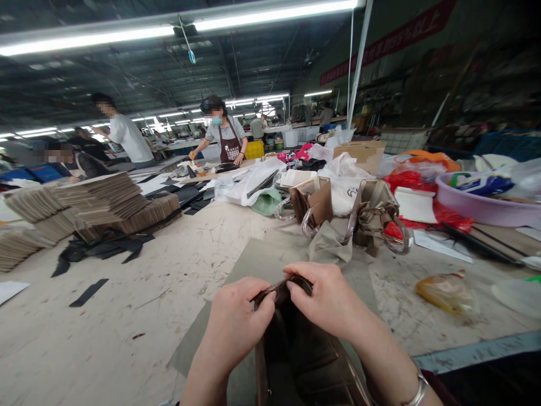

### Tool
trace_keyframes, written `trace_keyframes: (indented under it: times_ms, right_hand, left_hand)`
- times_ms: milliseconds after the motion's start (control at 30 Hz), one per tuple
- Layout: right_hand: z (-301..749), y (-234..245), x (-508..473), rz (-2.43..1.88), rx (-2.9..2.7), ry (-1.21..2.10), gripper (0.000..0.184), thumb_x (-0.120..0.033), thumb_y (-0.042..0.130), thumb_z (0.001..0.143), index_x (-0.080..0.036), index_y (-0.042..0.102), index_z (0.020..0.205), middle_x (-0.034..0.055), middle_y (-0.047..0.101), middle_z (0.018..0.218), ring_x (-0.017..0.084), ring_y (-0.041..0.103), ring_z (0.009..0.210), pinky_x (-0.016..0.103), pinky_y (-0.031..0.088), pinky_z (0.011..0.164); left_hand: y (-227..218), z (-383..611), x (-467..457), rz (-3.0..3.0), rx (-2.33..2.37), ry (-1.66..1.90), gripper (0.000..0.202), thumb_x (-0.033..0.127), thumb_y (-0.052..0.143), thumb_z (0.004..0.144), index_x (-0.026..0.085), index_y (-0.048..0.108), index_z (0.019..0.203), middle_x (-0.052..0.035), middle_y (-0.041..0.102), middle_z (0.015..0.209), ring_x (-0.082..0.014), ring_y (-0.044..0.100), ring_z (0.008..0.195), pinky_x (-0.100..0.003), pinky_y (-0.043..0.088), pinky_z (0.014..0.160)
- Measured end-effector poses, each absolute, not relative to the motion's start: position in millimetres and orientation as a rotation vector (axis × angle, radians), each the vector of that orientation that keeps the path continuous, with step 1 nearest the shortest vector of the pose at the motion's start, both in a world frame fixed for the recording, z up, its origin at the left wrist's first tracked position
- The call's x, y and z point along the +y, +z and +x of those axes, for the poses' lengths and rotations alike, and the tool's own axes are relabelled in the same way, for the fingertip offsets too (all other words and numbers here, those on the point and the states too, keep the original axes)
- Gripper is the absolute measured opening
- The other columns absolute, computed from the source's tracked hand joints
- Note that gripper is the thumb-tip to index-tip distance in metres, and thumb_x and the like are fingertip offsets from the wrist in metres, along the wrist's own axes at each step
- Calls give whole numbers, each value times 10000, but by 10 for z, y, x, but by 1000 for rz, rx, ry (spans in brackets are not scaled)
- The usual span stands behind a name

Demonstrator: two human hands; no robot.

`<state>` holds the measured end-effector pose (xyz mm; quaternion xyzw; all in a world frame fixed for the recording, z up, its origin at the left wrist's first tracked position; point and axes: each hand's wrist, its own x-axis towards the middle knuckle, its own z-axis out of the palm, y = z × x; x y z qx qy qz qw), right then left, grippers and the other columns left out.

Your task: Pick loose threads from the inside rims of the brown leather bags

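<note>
A dark brown handbag (315, 358) stands close to me with its mouth facing up, its inside in shadow. My left hand (240, 313) pinches the far rim of the bag between thumb and fingers. Just to the right, my right hand (323, 293) grips the same rim, thumb on the inner side. Beneath the bag lies a grey-green cloth sheet (257, 265). Beyond my hands are a brown bag with a clear handle (315, 203) and a second bag with wrinkled brown material (374, 217).
Stacks of brown panels (101, 197) and black strips (91, 292) lie at the left. A lilac basin (486, 206), red plastic (452, 217) and a yellowish plastic packet (446, 292) are at the right. Across the table a co-worker in an apron (230, 144) stands.
</note>
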<state>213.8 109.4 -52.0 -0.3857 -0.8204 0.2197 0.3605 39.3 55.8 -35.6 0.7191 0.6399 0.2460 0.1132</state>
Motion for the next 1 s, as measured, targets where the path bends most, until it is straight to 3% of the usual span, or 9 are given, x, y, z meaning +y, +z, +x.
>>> trace_keyframes:
  times_ms: [600, 733, 867, 1000]
  right_hand:
    - [2059, -520, 1089, -1196, -2018, 535, 264, -81, 542, 720, -229, 745, 803, -29, 740, 785, 151, 671, 735, 249, 448, 667]
    - [2104, -531, 1132, -1147, -1957, 714, 303, -95, 545, 732, -222, 754, 910, -37, 754, 878, 133, 688, 801, 222, 486, 742]
    - [2151, -526, 1147, -1156, -1973, 740, 379, -148, 569, 760, -162, 705, 1114, 16, 749, 976, 156, 694, 859, 234, 504, 791]
    - [2170, -502, 1114, -1150, -2051, 638, 315, -160, 539, 787, -182, 739, 1029, 25, 748, 980, 172, 693, 856, 248, 499, 773]
  left_hand:
    - [-471, 531, 588, 2085, 1978, 913, 193, 197, 502, 791, 190, 658, 678, -8, 655, 675, -150, 585, 667, -249, 374, 614]
    - [-484, 487, 600, 2041, 1993, 940, 175, 201, 510, 778, 193, 663, 694, -3, 670, 687, -153, 594, 670, -250, 379, 612]
    - [-484, 448, 620, 2007, 1992, 917, 172, 212, 516, 780, 200, 664, 693, 7, 666, 671, -150, 591, 656, -250, 377, 607]
    - [-483, 438, 610, 2029, 1979, 923, 171, 216, 517, 786, 199, 660, 694, 6, 666, 684, -151, 592, 671, -255, 376, 618]
